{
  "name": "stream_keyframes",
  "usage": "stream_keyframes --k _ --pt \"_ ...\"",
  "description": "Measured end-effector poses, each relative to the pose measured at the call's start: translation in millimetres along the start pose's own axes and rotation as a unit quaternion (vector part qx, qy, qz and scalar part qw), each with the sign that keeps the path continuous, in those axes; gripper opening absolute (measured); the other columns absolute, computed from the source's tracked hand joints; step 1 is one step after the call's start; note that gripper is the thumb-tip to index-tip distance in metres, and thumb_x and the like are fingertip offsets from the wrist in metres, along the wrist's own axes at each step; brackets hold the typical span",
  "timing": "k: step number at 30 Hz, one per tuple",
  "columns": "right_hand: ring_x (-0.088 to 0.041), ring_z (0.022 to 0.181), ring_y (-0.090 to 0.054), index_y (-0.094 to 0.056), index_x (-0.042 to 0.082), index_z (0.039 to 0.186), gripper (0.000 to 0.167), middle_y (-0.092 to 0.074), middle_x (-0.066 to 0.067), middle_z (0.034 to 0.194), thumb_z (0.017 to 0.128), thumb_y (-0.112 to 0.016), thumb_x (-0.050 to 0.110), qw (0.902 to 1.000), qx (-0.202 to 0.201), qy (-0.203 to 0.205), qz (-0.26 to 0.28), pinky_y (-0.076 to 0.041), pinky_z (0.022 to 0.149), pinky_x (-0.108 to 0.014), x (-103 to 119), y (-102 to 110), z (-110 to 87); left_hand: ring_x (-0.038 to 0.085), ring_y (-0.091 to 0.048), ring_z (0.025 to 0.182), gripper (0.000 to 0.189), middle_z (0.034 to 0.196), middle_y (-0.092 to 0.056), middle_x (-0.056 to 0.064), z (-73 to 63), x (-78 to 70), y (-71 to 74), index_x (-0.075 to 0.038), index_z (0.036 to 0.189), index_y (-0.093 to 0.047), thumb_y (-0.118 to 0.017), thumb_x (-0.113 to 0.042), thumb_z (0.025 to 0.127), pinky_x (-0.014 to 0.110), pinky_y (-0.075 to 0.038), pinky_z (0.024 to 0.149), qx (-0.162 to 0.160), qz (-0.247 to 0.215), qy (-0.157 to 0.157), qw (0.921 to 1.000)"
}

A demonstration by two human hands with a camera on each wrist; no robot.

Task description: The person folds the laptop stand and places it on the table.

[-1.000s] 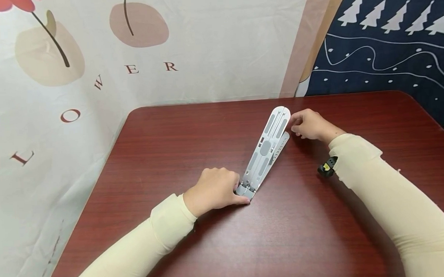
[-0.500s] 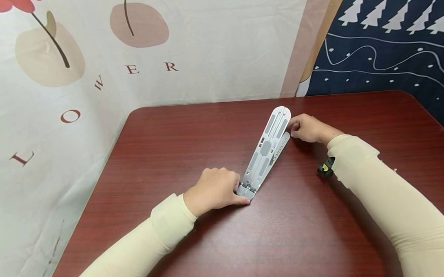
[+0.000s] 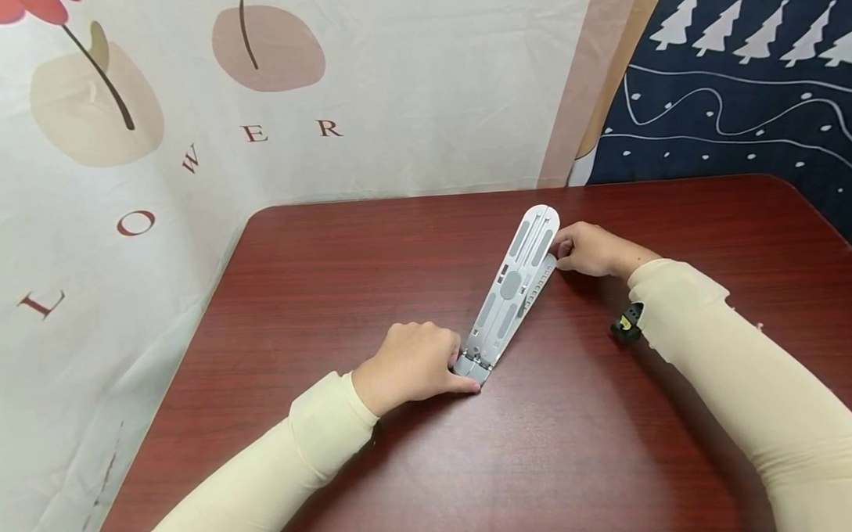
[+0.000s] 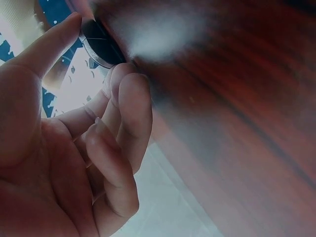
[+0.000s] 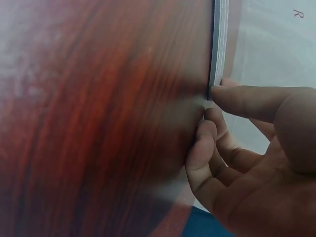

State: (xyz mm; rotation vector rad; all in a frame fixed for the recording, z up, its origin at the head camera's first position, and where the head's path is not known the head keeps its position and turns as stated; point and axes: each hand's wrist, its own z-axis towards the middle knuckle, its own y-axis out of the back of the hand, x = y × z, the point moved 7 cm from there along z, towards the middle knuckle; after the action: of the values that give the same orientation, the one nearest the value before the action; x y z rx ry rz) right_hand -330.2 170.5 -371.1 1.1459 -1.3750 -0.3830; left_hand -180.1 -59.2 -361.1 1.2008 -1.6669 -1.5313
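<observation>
A silver folding laptop stand (image 3: pixel 494 307) with grey pads lies slantwise on the table, its upper arm spread a little from a notched lower bar (image 3: pixel 538 282). My left hand (image 3: pixel 410 364) pinches the hinged near end between thumb and fingers; the left wrist view shows that dark rounded end (image 4: pixel 101 43) between them. At the far end, my right hand (image 3: pixel 589 248) pinches the tip of the notched bar. In the right wrist view its thumb (image 5: pixel 247 101) presses the bar's edge (image 5: pixel 220 47), and the fingers behind are partly hidden.
The dark red wooden table (image 3: pixel 314 278) has rounded far corners. A pale printed cloth (image 3: pixel 420 102) hangs behind it, with a navy tree-patterned cloth (image 3: pixel 738 114) at the right. A black wrist device (image 3: pixel 627 323) sits under the right sleeve.
My right hand has moved slightly left and nearer, onto the tip of the notched bar. The left hand and the stand have stayed almost still.
</observation>
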Motion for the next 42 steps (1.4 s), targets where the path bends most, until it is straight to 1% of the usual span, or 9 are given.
stream_keyframes --k 6,11,19,24,28,33,38,42 --pt "-0.022 0.077 -0.054 -0.068 0.0 0.12 0.032 -0.064 -0.013 0.087 0.088 -0.065 -0.003 1.0 -0.002 0.003 -0.006 -0.042 0.069 -0.032 -1.0 -0.8 -1.8 0.008 -0.038 0.053 0.055 0.053 -0.036 -0.012 0.0 1.7 1.5 -0.023 0.057 -0.044 -0.079 -0.063 0.072 0.033 -0.035 0.05 -0.001 0.005 0.001 1.0" --pt "-0.02 0.074 -0.053 -0.067 -0.001 0.118 0.031 -0.064 -0.01 0.083 0.087 -0.066 -0.003 0.9999 -0.004 0.012 -0.007 -0.041 0.068 -0.031 -0.6 -1.4 -3.5 0.008 -0.034 0.054 0.055 0.054 -0.032 -0.012 0.0 4.0 1.8 -0.022 0.057 -0.043 -0.079 -0.061 0.072 0.032 -0.034 0.05 -0.001 -0.004 0.002 1.0" --pt "-0.02 0.074 -0.053 -0.066 -0.002 0.116 0.031 -0.063 -0.01 0.082 0.086 -0.065 -0.004 0.9998 -0.008 0.018 -0.009 -0.041 0.068 -0.031 1.5 -2.3 -9.5 0.008 -0.038 0.056 0.052 0.056 -0.037 -0.012 -0.5 10.3 1.1 -0.024 0.06 -0.046 -0.08 -0.062 0.071 0.032 -0.035 0.053 0.009 -0.004 0.01 0.9999" --pt "-0.02 0.073 -0.054 -0.065 -0.003 0.118 0.033 -0.063 -0.012 0.083 0.084 -0.064 -0.005 0.9996 -0.008 0.025 -0.007 -0.042 0.066 -0.031 1.0 -2.9 -13.9 0.008 -0.044 0.057 0.048 0.058 -0.044 -0.012 -1.7 14.8 1.5 -0.025 0.063 -0.05 -0.08 -0.061 0.07 0.033 -0.036 0.054 0.013 -0.007 0.016 0.9998" --pt "-0.021 0.076 -0.056 -0.065 -0.004 0.119 0.034 -0.064 -0.015 0.088 0.085 -0.065 -0.005 0.9995 -0.004 0.029 -0.006 -0.043 0.068 -0.031 1.0 -3.8 -17.3 0.009 -0.048 0.058 0.047 0.06 -0.049 -0.011 -2.5 18.8 2.4 -0.025 0.065 -0.052 -0.081 -0.062 0.07 0.033 -0.037 0.056 0.012 -0.009 0.02 0.9997" --pt "-0.025 0.083 -0.057 -0.066 -0.004 0.119 0.032 -0.064 -0.019 0.095 0.086 -0.065 -0.004 0.9995 0.003 0.027 -0.013 -0.046 0.071 -0.031 1.0 -5.2 -21.7 0.009 -0.05 0.058 0.045 0.06 -0.052 -0.011 -3.0 23.1 3.2 -0.026 0.066 -0.053 -0.082 -0.061 0.069 0.034 -0.039 0.057 0.012 -0.009 0.025 0.9996" --pt "-0.025 0.084 -0.059 -0.068 -0.004 0.115 0.031 -0.065 -0.02 0.099 0.085 -0.066 -0.004 0.9992 0.002 0.025 -0.03 -0.048 0.076 -0.036 -0.3 -5.9 -27.9 0.009 -0.05 0.059 0.045 0.06 -0.051 -0.011 -3.6 26.1 5.0 -0.026 0.065 -0.054 -0.083 -0.06 0.069 0.034 -0.039 0.057 0.012 -0.01 0.025 0.9996" --pt "-0.026 0.084 -0.061 -0.068 -0.005 0.112 0.03 -0.067 -0.02 0.099 0.082 -0.067 -0.005 0.9987 -0.003 0.03 -0.042 -0.05 0.077 -0.039 0.5 -7.2 -33.5 0.01 -0.051 0.061 0.044 0.062 -0.052 -0.012 -3.7 28.8 6.1 -0.027 0.066 -0.054 -0.083 -0.06 0.068 0.035 -0.039 0.058 0.016 -0.013 0.029 0.9994"
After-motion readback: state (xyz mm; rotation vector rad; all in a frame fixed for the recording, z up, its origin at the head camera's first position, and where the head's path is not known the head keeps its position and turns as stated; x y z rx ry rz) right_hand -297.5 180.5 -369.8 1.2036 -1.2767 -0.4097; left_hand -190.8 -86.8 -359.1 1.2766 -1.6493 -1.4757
